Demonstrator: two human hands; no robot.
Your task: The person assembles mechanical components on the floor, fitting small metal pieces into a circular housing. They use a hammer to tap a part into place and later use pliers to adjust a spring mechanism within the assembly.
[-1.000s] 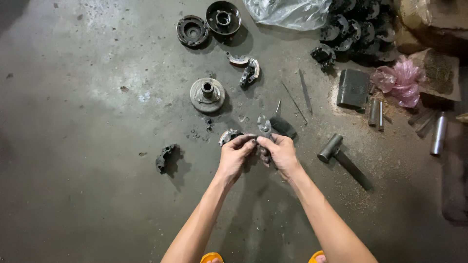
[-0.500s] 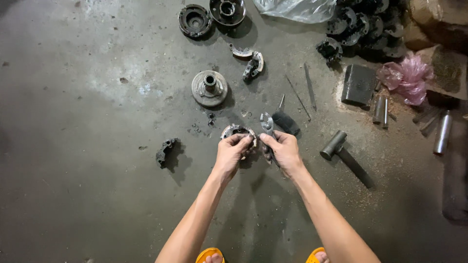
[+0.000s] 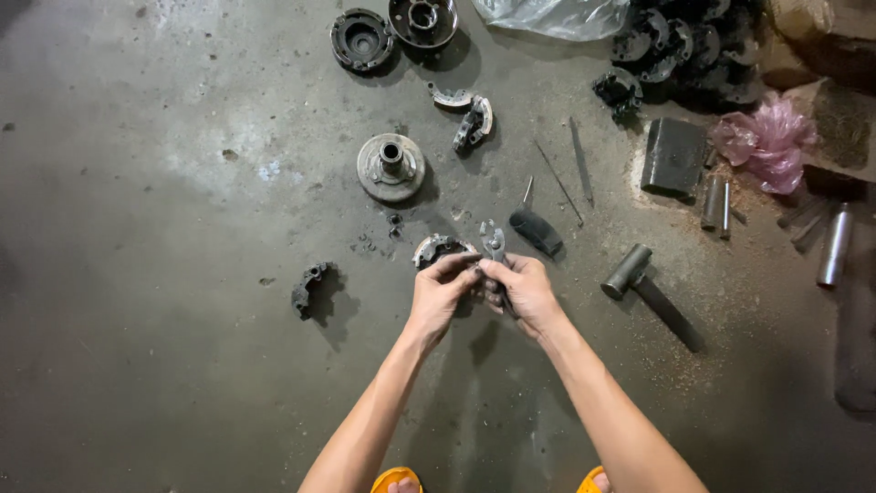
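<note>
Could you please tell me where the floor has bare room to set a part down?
Bare: the grey concrete floor left of the small black metal piece. Crowded: top right, around the pile of dark round parts, pink plastic bag and hammer.

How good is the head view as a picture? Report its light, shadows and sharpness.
Head view: dim overall, with a paler lit patch on the concrete floor at upper left and the corners falling dark; soft shadows lie lower right of the round hub and the hammer; left hand and right hand are fairly sharp, while the dark parts pile at upper right loses detail.
</note>
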